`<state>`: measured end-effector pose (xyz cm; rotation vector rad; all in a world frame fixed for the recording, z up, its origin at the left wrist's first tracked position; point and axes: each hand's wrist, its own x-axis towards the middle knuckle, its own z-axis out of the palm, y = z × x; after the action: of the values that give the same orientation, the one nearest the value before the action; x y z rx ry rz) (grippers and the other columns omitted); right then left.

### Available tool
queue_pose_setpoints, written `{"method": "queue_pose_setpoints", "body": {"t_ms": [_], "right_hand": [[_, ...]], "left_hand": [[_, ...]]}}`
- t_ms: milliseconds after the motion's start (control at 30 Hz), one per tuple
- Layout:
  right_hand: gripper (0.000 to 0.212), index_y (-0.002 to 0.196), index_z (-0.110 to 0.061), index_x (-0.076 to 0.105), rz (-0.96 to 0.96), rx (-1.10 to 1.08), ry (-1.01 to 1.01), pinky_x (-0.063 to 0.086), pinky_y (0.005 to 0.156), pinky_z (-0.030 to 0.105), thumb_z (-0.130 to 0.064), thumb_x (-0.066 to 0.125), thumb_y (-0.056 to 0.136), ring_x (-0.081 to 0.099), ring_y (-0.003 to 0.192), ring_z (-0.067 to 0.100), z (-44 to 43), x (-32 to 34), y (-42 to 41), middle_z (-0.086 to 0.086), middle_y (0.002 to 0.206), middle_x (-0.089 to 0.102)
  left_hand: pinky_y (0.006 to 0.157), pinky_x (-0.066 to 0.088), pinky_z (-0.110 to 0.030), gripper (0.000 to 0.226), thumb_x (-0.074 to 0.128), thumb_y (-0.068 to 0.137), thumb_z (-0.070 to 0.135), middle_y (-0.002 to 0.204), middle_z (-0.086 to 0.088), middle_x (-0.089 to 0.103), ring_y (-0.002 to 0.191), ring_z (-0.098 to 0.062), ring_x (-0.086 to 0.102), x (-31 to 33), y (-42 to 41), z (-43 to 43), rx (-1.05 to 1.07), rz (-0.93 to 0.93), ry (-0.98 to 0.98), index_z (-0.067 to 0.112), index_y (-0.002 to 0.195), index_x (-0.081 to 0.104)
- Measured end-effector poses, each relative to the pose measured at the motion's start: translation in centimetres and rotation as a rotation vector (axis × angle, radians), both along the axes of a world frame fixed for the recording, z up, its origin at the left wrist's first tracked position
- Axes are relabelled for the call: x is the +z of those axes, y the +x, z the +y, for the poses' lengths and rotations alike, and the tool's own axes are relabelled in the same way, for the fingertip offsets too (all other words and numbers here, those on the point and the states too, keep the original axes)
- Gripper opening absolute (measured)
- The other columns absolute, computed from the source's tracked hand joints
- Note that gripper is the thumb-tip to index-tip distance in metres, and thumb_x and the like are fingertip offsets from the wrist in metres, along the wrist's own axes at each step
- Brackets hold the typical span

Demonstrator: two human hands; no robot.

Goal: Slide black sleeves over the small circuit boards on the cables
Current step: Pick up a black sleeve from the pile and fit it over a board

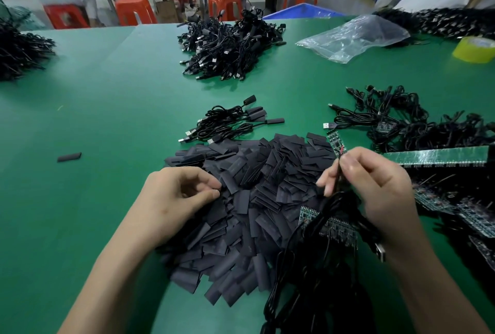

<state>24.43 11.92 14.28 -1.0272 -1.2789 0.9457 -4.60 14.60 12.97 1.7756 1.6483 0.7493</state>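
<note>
Board point(337, 143) juts above right hand point(375, 183) pinching cable point(336, 177) — left hand point(179, 194) curled on sleeves point(254, 186), grip unclear.

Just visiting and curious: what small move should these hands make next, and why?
Probably the left hand pinches one sleeve off the sleeve pile and brings it to the board. The right hand grips the cable with its board bare and pointing up. The left hand's fingers curl at the pile's edge; whether they hold one yet, I cannot tell.

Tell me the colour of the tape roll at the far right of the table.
Yellow, slightly greenish; the tape roll shows best in the head view.
</note>
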Motion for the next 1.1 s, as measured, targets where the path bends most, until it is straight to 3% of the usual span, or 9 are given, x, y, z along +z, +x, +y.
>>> {"method": "queue_pose_setpoints", "body": {"t_ms": [67, 133, 200, 367, 533, 633, 767, 867, 1100], "right_hand": [[0.032, 0.076, -0.008, 0.066, -0.067, -0.023, 0.027, 0.054, 0.062, 0.05, -0.005, 0.05, 0.104, 0.061, 0.066, 0.047, -0.2, 0.1, -0.2, 0.013, 0.068, 0.07], [0.026, 0.08, -0.009, 0.069, -0.1, -0.039, 0.046, 0.054, 0.064, 0.053, -0.007, 0.054, 0.102, 0.065, 0.063, 0.042, -0.3, 0.1, -0.2, 0.011, 0.069, 0.073], [0.024, 0.082, -0.014, 0.072, -0.096, -0.048, 0.048, 0.062, 0.068, 0.042, -0.011, 0.058, 0.101, 0.072, 0.066, 0.028, -0.3, 0.2, -0.3, 0.008, 0.071, 0.075], [0.02, 0.088, -0.021, 0.074, -0.051, -0.034, -0.007, 0.059, 0.067, 0.021, -0.022, 0.059, 0.101, 0.076, 0.07, 0.018, -0.3, -0.2, -1.0, 0.005, 0.076, 0.078], [0.022, 0.082, -0.022, 0.076, 0.245, 0.004, -0.091, 0.059, 0.061, 0.026, -0.033, 0.062, 0.094, 0.075, 0.067, 0.021, -0.5, 0.1, -2.0, 0.012, 0.078, 0.078], [0.028, 0.074, -0.024, 0.078, 0.351, -0.016, -0.143, 0.058, 0.056, 0.023, -0.032, 0.058, 0.091, 0.074, 0.062, 0.018, -0.1, 0.4, -2.1, 0.01, 0.074, 0.077], [0.026, 0.077, -0.023, 0.078, 0.351, 0.01, -0.139, 0.059, 0.061, 0.024, -0.031, 0.057, 0.091, 0.074, 0.067, 0.018, -0.2, 0.0, -2.4, 0.011, 0.08, 0.078], [0.023, 0.084, -0.023, 0.079, 0.315, 0.03, -0.116, 0.058, 0.067, 0.023, -0.036, 0.062, 0.094, 0.072, 0.074, 0.014, -0.4, -0.3, -2.5, 0.01, 0.086, 0.078], [0.026, 0.111, -0.011, 0.066, 0.415, 0.098, -0.203, 0.053, 0.058, 0.018, -0.027, 0.057, 0.091, 0.061, 0.068, 0.01, -0.3, -0.9, -2.5, 0.009, 0.09, 0.066]], "left_hand": [[0.061, 0.047, -0.014, 0.018, 0.081, 0.087, 0.017, 0.073, 0.008, 0.073, 0.06, -0.002, 0.06, 0.1, 0.2, -0.1, 0.008, -0.059, 0.035, 0.034, 0.082, 0.077], [0.06, 0.046, -0.016, 0.02, 0.073, 0.094, 0.013, 0.075, 0.005, 0.074, 0.066, -0.005, 0.067, 0.1, 0.9, -0.3, 0.002, -0.163, 0.078, 0.032, 0.089, 0.075], [0.064, 0.046, -0.019, 0.025, 0.062, 0.1, 0.008, 0.074, 0.001, 0.072, 0.071, -0.009, 0.069, 0.2, 2.3, -0.7, -0.041, -0.27, 0.123, 0.029, 0.095, 0.073], [0.086, 0.041, -0.023, 0.027, 0.046, 0.098, 0.009, 0.093, 0.006, 0.059, 0.097, -0.016, 0.058, 0.3, 7.2, -2.7, -0.234, -0.242, 0.219, 0.023, 0.09, 0.068], [0.073, 0.043, -0.024, 0.015, 0.058, 0.092, 0.047, 0.086, 0.013, 0.056, 0.084, -0.006, 0.057, -0.7, 10.8, -4.7, -0.278, -0.172, 0.203, 0.033, 0.093, 0.062], [0.068, 0.043, -0.021, 0.044, 0.071, 0.073, 0.07, 0.081, 0.018, 0.053, 0.076, -0.004, 0.054, -1.4, 11.6, -5.0, -0.227, -0.175, 0.182, 0.042, 0.104, 0.058], [0.067, 0.035, -0.012, 0.026, 0.07, 0.084, 0.055, 0.075, 0.029, 0.052, 0.07, 0.005, 0.05, -1.4, 12.2, -4.4, -0.198, -0.198, 0.261, 0.033, 0.098, 0.066], [0.06, 0.031, -0.014, 0.014, 0.069, 0.09, 0.04, 0.064, 0.019, 0.045, 0.062, 0.0, 0.043, -1.3, 12.2, -4.3, -0.194, -0.275, 0.259, 0.033, 0.082, 0.06], [0.054, 0.026, -0.015, 0.023, 0.059, 0.092, 0.052, 0.059, 0.014, 0.039, 0.055, -0.004, 0.037, -1.3, 11.7, -4.6, -0.123, -0.344, 0.253, 0.032, 0.08, 0.055]]}}
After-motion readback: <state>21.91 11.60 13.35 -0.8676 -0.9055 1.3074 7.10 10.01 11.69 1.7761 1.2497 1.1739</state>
